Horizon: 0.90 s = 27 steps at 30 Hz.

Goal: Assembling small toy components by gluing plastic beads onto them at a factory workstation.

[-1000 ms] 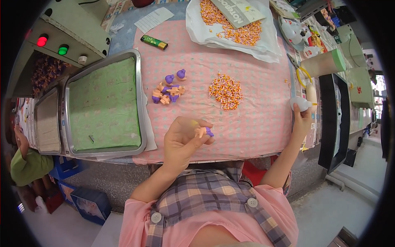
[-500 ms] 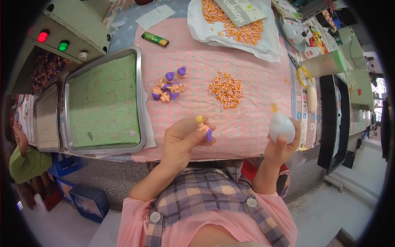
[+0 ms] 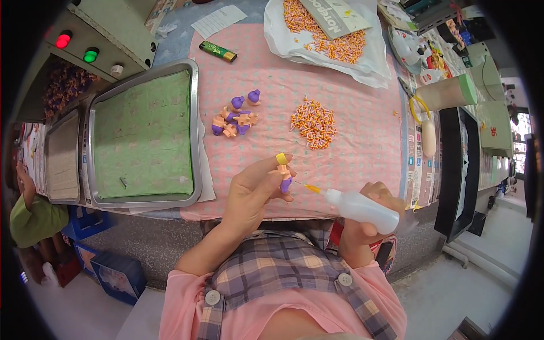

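Note:
Between the thumb and fingers of my left hand [image 3: 252,190] is a small purple and peach toy figure [image 3: 285,182]. Yellow tape wraps one of that hand's fingertips. A white squeeze bottle [image 3: 365,211] with a thin needle tip lies tilted in the grip of my right hand [image 3: 356,233]. Its tip points left and ends at or very near the figure; contact cannot be made out. Beyond my left hand, several similar purple and peach figures [image 3: 242,120] lie in a group on the pink cloth [image 3: 272,73]. To their right is a pile of tiny orange and white pieces [image 3: 313,126].
A metal tray [image 3: 196,136] with a green lining stands at left, beside a control box [image 3: 102,39] with lit buttons. At the back are a lighter [image 3: 218,51] and a white bag [image 3: 283,48] of tiny pieces under a notebook. Scissors [image 3: 418,105] lie at right.
My right hand has tipped the bottle from upright to nearly level and brought its needle tip left to the figure. My left hand keeps its hold, almost in place.

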Each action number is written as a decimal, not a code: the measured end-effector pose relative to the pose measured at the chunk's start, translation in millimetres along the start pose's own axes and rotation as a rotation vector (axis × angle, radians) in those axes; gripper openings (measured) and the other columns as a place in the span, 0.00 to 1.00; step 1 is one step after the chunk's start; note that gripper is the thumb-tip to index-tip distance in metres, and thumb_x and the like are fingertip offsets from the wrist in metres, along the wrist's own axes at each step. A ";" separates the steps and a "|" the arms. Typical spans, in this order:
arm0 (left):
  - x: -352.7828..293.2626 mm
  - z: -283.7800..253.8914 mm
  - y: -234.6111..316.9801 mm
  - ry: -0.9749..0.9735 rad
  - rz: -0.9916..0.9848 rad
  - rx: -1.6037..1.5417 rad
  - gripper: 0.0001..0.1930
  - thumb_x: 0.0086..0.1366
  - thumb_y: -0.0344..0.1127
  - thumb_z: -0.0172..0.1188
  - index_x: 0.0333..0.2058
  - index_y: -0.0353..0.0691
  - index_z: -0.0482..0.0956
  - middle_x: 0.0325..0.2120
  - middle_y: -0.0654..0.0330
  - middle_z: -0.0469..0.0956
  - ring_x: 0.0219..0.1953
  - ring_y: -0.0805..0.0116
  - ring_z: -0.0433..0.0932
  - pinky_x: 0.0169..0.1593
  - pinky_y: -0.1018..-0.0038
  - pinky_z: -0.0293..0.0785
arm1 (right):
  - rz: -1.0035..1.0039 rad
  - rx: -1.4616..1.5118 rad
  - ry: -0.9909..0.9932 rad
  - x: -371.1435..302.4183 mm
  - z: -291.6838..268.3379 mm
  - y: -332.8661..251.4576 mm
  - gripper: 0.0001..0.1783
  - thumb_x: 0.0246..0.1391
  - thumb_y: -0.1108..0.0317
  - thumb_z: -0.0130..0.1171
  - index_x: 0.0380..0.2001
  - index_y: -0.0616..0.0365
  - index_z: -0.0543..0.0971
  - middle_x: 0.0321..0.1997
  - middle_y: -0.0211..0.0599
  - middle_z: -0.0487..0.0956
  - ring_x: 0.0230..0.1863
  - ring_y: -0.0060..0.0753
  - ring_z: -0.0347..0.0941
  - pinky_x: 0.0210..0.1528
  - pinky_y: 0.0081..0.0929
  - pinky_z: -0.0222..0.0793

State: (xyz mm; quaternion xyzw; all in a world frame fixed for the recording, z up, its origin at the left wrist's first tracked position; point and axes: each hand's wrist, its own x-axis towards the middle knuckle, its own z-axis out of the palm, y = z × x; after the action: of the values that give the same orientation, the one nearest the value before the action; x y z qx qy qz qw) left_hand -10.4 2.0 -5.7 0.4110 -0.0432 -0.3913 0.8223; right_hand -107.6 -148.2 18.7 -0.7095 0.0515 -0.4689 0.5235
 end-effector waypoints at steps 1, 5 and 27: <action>-0.2 0.0 -0.1 0.000 0.001 0.000 0.17 0.58 0.32 0.48 0.46 0.34 0.64 0.34 0.56 0.71 0.33 0.76 0.71 0.32 0.79 0.74 | -0.016 0.033 -0.031 -0.2 -0.7 0.0 0.27 0.34 0.50 0.62 0.29 0.63 0.69 0.16 0.30 0.67 0.17 0.23 0.60 0.18 0.19 0.53; -1.0 0.1 -0.4 0.008 -0.005 0.004 0.17 0.58 0.32 0.48 0.46 0.34 0.64 0.34 0.56 0.71 0.33 0.76 0.71 0.32 0.79 0.73 | -0.023 -0.010 -0.051 0.8 0.0 -1.4 0.27 0.35 0.51 0.63 0.30 0.63 0.70 0.17 0.32 0.70 0.16 0.23 0.60 0.17 0.19 0.53; -2.1 -0.8 -2.1 -0.014 0.006 0.010 0.17 0.58 0.32 0.49 0.46 0.34 0.65 0.35 0.56 0.71 0.36 0.74 0.71 0.32 0.78 0.72 | -0.042 -0.050 -0.048 1.9 6.3 -2.9 0.24 0.38 0.53 0.61 0.29 0.64 0.70 0.18 0.34 0.73 0.15 0.25 0.61 0.16 0.21 0.53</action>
State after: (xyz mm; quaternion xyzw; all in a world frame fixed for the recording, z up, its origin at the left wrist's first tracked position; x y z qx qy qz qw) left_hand -12.8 3.2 -7.2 0.4124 -0.0523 -0.3913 0.8210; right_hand -103.2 -143.5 22.1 -0.7344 0.0359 -0.4610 0.4969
